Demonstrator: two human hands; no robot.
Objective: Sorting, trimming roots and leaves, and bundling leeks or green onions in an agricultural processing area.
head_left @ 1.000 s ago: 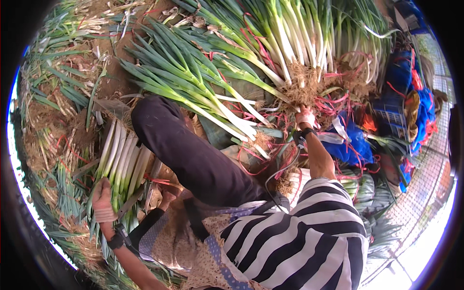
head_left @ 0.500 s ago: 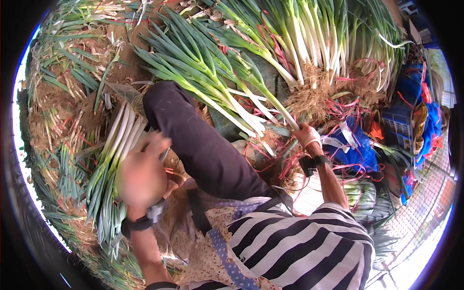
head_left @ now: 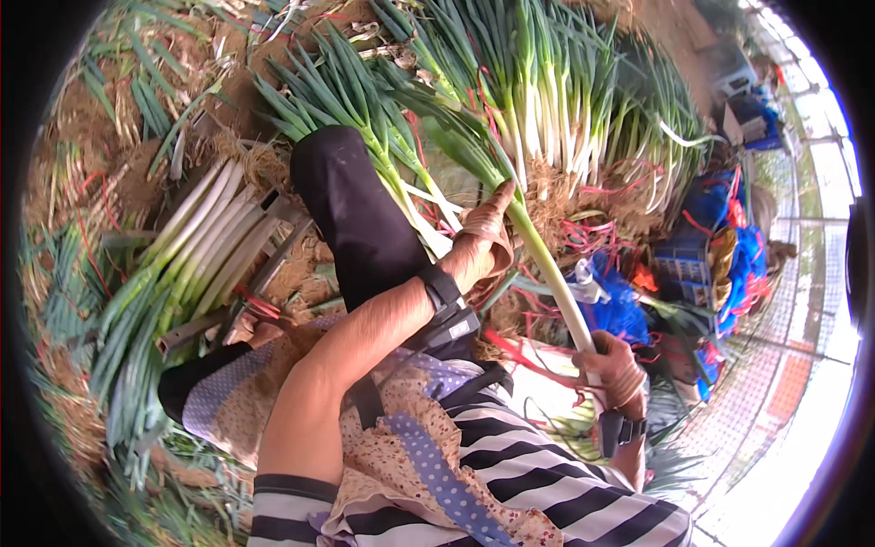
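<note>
One long green onion slants in front of me, its leaves pointing far left and its white end near my right side. My right hand is closed around the white end. Farther up, where the stalk turns green, my left hand grips it with a finger or thumb along it; the other fingers are partly hidden. Beyond my left hand, more loose green onions lie past my dark-trousered knee. To the left, a bunch of green onions rests across a metal frame.
A big heap of green onions with earthy roots stands at the far side. Red ties lie in a tangle near my right hand. A blue plastic bag and a blue crate are at the right. Trimmed leaves litter the left ground.
My left hand has swung from beside the bunch on the left across to the single green onion. My right hand has drawn that onion toward me, away from the loose pile.
</note>
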